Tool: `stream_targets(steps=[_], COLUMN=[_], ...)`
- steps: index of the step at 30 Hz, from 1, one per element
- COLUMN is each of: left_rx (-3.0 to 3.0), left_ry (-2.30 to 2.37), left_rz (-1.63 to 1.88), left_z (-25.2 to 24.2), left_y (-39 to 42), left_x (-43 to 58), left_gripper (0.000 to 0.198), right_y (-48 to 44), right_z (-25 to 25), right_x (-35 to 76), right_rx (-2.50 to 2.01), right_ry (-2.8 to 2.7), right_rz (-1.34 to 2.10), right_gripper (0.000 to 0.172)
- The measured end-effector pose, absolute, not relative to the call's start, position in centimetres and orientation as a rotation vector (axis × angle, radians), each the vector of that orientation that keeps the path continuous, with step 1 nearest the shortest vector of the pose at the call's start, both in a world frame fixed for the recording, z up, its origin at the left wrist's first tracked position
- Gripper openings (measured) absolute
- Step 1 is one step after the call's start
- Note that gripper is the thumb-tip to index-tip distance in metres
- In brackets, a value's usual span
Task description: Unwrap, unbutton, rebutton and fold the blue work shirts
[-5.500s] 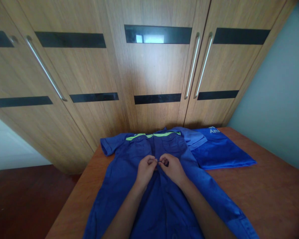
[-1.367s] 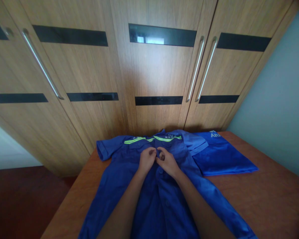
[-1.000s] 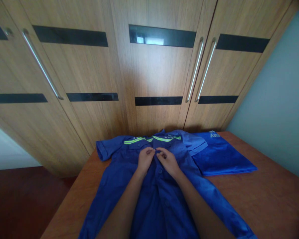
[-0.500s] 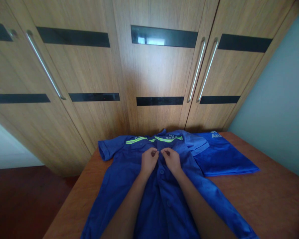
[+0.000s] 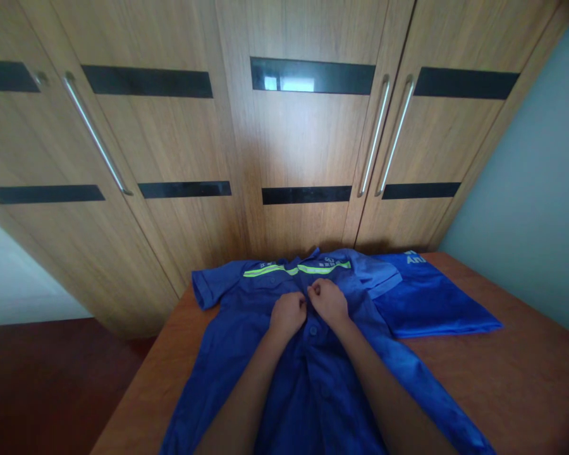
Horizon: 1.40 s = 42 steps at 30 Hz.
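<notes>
Wood-grain wardrobe with black glossy strips (image 5: pixel 303 145) behind reddish-brown worktop (image 5: pixel 521 360); dark blue short-sleeved shirt with yellow-green bands (image 5: pixel 237 354) spread flat on it, folded shiny blue fabric (image 5: pixel 434 306) beside one sleeve. Left hand (image 5: pixel 288 314), right hand (image 5: pixel 329 302) curled at shirt's front opening; cannot tell if either grips cloth, fingertips mostly hidden. Uneven tug could skew front edges

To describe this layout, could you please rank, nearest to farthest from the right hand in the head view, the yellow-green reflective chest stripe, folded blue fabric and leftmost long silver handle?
1. Chest stripe, just beyond the right hand.
2. Folded blue fabric, to its right.
3. Silver handle, far left on the wooden wardrobe.
</notes>
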State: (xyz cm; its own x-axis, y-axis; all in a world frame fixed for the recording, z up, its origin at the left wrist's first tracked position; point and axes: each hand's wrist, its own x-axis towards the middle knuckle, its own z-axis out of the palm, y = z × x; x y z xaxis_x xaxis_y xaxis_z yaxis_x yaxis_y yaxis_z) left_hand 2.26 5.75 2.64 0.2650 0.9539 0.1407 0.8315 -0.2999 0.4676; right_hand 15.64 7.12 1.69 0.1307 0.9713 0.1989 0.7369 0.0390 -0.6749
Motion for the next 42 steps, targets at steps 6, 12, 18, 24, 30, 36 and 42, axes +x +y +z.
stream_targets(steps=[6, 12, 18, 24, 30, 36, 42], left_rx=[2.351, 2.381, 2.347, 2.278, 2.177, 1.919, 1.702], left_ry=[1.676, 1.777, 1.753, 1.703, 1.608, 1.414, 1.285], left_rz=[0.396, 0.465, 0.424, 0.538, 0.937, 1.293, 1.448], left_z=[4.8, 5.9, 4.3, 2.6, 2.8, 2.6, 1.4], left_y=[7.0, 11.6, 15.9, 16.4, 14.4, 12.3, 12.0], left_x=[2.0, 1.7, 2.8, 3.1, 2.5, 3.1, 3.7], left_gripper=[0.024, 0.026, 0.025, 0.022, 0.013, 0.006, 0.005], right_y=[11.9, 13.7, 13.4, 13.5, 12.4, 11.3, 10.7], right_z=[2.6, -0.2, -1.8, -2.0, -1.1, -0.2, 0.2], right_x=[13.8, 14.6, 15.7, 15.9, 16.5, 16.4, 16.2], right_rx=[-1.723, -1.728, -1.57, -1.375, -1.137, -0.999, -0.957], right_ry=[-1.736, -1.612, -1.456, -1.321, -1.196, -1.072, -1.005], right_rz=[0.405, 0.478, 0.509, 0.611, 0.798, 0.921, 0.93], right_gripper=[0.031, 0.025, 0.028, 0.029, 0.03, 0.029, 0.028])
